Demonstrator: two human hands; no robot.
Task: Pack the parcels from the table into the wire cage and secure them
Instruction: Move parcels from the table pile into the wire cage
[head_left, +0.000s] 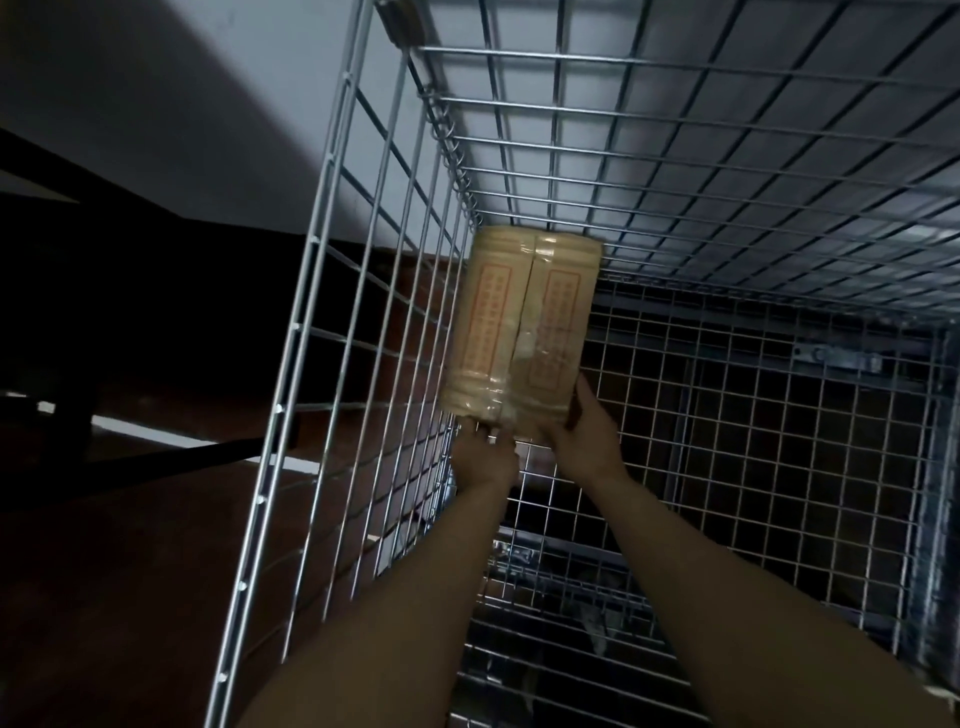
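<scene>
Two bare arms reach into one wire cage (332, 291) made of silver mesh. Both hands hold a single brown cardboard parcel (524, 327), wrapped in clear tape, in the cage's far left corner. The left hand (485, 460) grips the parcel's near end from below. The right hand (589, 434) clasps its near right edge, its fingers (582, 397) lying along the side.

The wire cage (363, 291) is bare metal rod, smooth and faintly shiny. The parcel (524, 332) is matt brown cardboard, banded with glossy clear tape that wrinkles and catches light. The floor (130, 571) looks like dull reddish-brown tile.
</scene>
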